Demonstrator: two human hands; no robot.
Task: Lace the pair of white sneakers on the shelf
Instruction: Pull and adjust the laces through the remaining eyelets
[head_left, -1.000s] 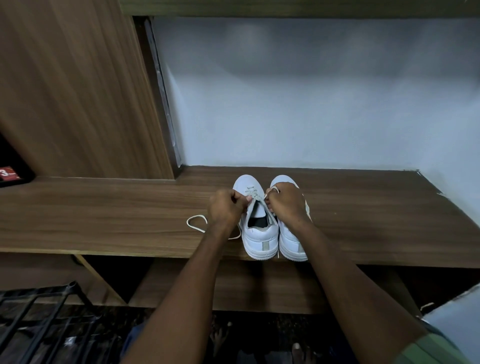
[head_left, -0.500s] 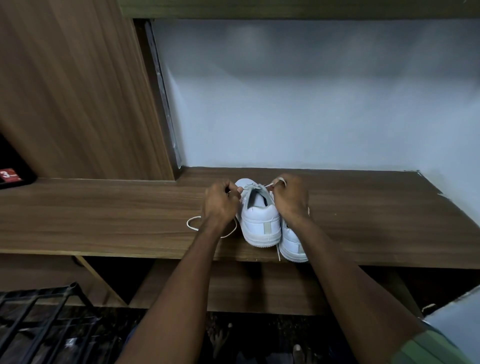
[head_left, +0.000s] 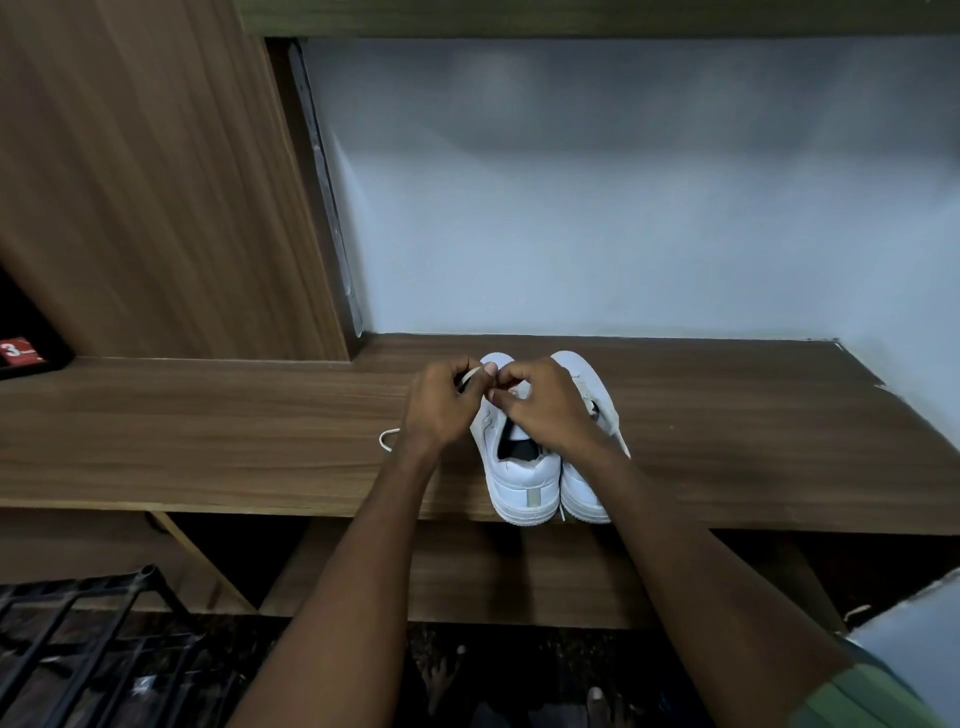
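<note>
Two white sneakers stand side by side, heels toward me, on the wooden shelf (head_left: 208, 447). Over the left sneaker (head_left: 519, 480), my left hand (head_left: 441, 402) pinches a white lace (head_left: 470, 374) near the toe. My right hand (head_left: 545, 405) pinches the same lace over the tongue, fingertips almost meeting the left hand's. A loop of the lace (head_left: 387, 440) lies on the shelf to the left of my left wrist. The right sneaker (head_left: 589, 387) sits partly under my right forearm, and a lace end hangs between the two heels.
A wooden side panel (head_left: 156, 182) rises at the left, and a pale wall (head_left: 623, 208) closes the back. A black metal rack (head_left: 78, 639) stands low on the left. A lower wooden board (head_left: 519, 571) runs under the shelf.
The left sneaker, tipped up half a second ago, sits flat again. Both hands have come together over its toe end, and the lace loop on the shelf has shortened.
</note>
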